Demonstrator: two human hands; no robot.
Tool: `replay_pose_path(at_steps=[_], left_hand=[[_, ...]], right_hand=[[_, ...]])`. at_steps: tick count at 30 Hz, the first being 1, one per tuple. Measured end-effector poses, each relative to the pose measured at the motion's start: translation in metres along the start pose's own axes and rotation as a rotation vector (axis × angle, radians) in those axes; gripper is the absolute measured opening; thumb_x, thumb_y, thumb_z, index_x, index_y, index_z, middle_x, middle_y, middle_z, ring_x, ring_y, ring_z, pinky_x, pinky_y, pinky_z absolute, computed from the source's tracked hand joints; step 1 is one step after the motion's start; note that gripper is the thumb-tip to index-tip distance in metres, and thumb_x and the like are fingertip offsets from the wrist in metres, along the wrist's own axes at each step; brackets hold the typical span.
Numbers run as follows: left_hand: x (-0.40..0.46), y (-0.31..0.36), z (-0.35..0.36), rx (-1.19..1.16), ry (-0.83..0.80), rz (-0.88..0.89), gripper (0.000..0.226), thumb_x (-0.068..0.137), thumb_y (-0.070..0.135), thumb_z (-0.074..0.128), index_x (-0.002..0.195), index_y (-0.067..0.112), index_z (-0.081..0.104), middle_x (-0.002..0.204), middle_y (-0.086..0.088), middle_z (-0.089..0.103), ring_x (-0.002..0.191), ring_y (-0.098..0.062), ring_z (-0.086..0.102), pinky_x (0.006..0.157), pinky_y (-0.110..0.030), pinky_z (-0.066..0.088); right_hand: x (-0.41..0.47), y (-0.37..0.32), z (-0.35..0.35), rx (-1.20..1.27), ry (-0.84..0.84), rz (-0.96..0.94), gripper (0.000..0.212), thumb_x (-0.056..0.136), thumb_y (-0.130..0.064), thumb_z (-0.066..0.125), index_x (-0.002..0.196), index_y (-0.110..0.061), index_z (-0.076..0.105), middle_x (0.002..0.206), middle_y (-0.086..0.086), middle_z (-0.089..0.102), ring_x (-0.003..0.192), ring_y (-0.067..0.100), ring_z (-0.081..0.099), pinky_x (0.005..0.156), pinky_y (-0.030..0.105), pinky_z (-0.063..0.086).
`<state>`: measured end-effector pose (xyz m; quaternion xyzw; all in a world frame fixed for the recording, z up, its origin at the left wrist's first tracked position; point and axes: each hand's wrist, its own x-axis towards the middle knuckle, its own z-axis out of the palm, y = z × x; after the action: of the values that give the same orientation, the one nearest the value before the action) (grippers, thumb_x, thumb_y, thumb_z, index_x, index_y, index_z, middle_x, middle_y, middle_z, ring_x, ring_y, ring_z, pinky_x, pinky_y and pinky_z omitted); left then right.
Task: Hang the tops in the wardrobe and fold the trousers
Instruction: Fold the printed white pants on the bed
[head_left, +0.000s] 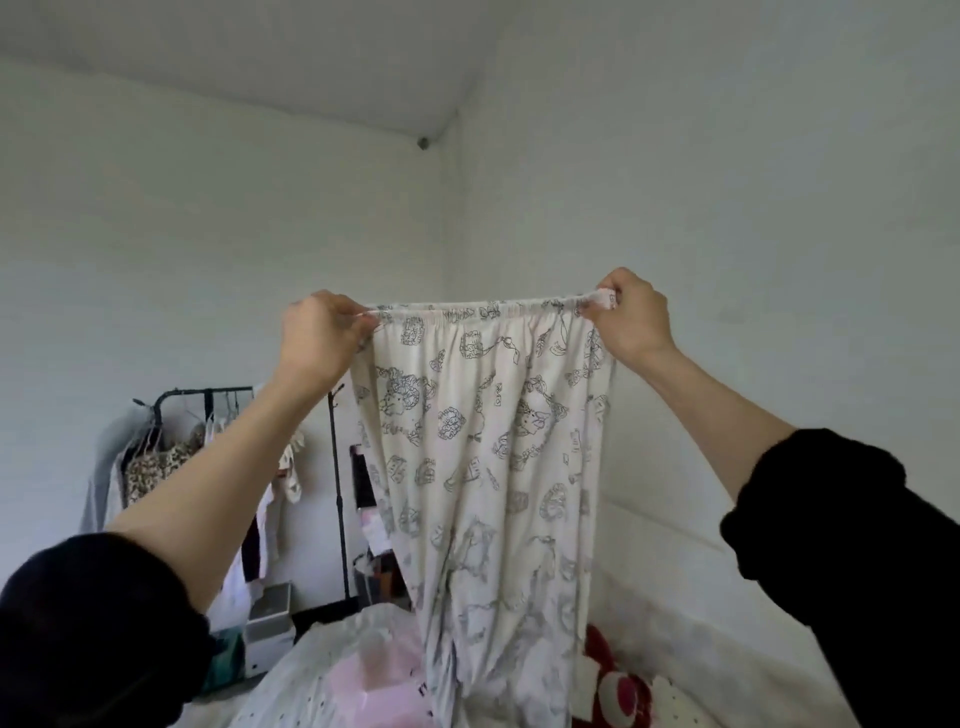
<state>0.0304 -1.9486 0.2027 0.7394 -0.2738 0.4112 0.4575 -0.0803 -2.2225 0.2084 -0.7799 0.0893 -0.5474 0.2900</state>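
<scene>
Between two raised hands, printed pyjama trousers (483, 467) stretched by the waistband, left hand (319, 338) and right hand (631, 317) each pinching an end (legs trailing onto the bed (322, 675) below). Folding seemingly just starting; next, probably bringing both ends together.

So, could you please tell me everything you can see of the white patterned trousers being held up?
The white trousers with grey line-drawn prints look like soft, thin cotton. Their gathered elastic waistband is stretched level between the left hand and right hand, each pinching one end. The legs hang straight down together, creased lower down, and their bottom ends reach the bed below.
</scene>
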Motion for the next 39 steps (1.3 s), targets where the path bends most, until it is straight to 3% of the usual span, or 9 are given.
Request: replay_pose_path(at_steps=[3,12,17,19,23,28,31,35,39], left_hand=[[0.021,0.017,-0.005,-0.229,0.073,-0.051,0.003,0.079,0.009,0.071,0.082,0.01,0.07,0.069,-0.008,0.066,0.065,-0.018,0.057,0.073,-0.03,0.049],[0.059,0.046,-0.017,-0.512,0.086,-0.069,0.022,0.076,-0.009,0.067,0.07,0.012,0.066,0.043,0.014,0.059,0.038,0.003,0.05,0.046,-0.009,0.044],[0.043,0.025,0.0,-0.446,-0.12,-0.147,0.027,0.081,-0.012,0.059,0.066,0.01,0.062,0.048,0.005,0.059,0.045,-0.005,0.051,0.045,-0.011,0.043],[0.038,0.017,0.003,-0.426,-0.203,-0.178,0.024,0.082,-0.011,0.061,0.069,0.009,0.063,0.059,-0.002,0.06,0.052,-0.012,0.053,0.047,-0.014,0.046],[0.026,0.001,0.005,-0.407,-0.341,-0.226,0.013,0.08,-0.01,0.063,0.08,0.003,0.067,0.051,0.005,0.063,0.044,-0.002,0.055,0.044,-0.011,0.043],[-0.005,-0.02,0.007,-0.413,-0.582,-0.353,0.014,0.084,-0.008,0.06,0.083,0.004,0.068,0.069,-0.002,0.071,0.067,-0.014,0.063,0.063,-0.019,0.054],[-0.021,-0.022,0.011,-0.366,-0.556,-0.381,0.016,0.084,-0.009,0.059,0.083,0.005,0.067,0.073,-0.007,0.065,0.07,-0.018,0.059,0.071,-0.02,0.053],[-0.026,-0.016,0.015,-0.316,-0.516,-0.386,0.021,0.084,-0.007,0.061,0.104,0.001,0.063,0.085,-0.012,0.059,0.082,-0.024,0.056,0.09,-0.032,0.047],[-0.034,-0.016,0.019,-0.283,-0.541,-0.395,0.02,0.085,-0.006,0.06,0.105,-0.007,0.063,0.087,-0.015,0.064,0.076,-0.023,0.058,0.08,-0.024,0.052]], right_hand=[[0.02,-0.021,-0.01,-0.037,0.128,-0.037,0.015,0.091,-0.012,0.053,0.106,-0.012,0.057,0.104,0.007,0.062,0.096,0.027,0.056,0.069,0.027,0.034],[0.064,-0.065,-0.056,0.089,0.28,-0.195,0.02,0.089,0.001,0.046,0.094,-0.012,0.061,0.097,0.005,0.061,0.088,0.019,0.051,0.069,0.022,0.033],[0.051,-0.044,-0.05,0.081,0.118,-0.08,0.018,0.087,-0.001,0.052,0.087,-0.014,0.063,0.082,-0.002,0.058,0.083,0.016,0.051,0.065,0.021,0.033],[0.045,-0.03,-0.049,0.119,-0.038,0.028,0.015,0.084,0.0,0.058,0.084,-0.015,0.062,0.082,0.0,0.057,0.081,0.017,0.052,0.063,0.023,0.037],[0.032,-0.004,-0.053,0.22,-0.39,0.219,0.019,0.081,0.006,0.065,0.088,-0.011,0.061,0.088,0.008,0.059,0.071,0.016,0.057,0.052,0.02,0.045],[0.003,0.032,-0.048,0.326,-0.706,0.417,0.009,0.081,0.006,0.065,0.088,0.004,0.06,0.086,0.013,0.066,0.074,0.017,0.065,0.059,0.021,0.055],[-0.013,0.049,-0.038,0.346,-0.721,0.455,0.007,0.083,0.003,0.064,0.089,0.003,0.061,0.085,0.013,0.066,0.072,0.016,0.065,0.057,0.02,0.054],[-0.017,0.056,-0.03,0.366,-0.537,0.425,0.014,0.083,0.007,0.063,0.088,-0.006,0.061,0.087,0.012,0.061,0.074,0.017,0.061,0.061,0.021,0.054],[-0.021,0.061,-0.023,0.333,-0.49,0.432,0.029,0.082,0.009,0.063,0.107,-0.005,0.061,0.093,0.014,0.062,0.082,0.02,0.061,0.078,0.029,0.053]])
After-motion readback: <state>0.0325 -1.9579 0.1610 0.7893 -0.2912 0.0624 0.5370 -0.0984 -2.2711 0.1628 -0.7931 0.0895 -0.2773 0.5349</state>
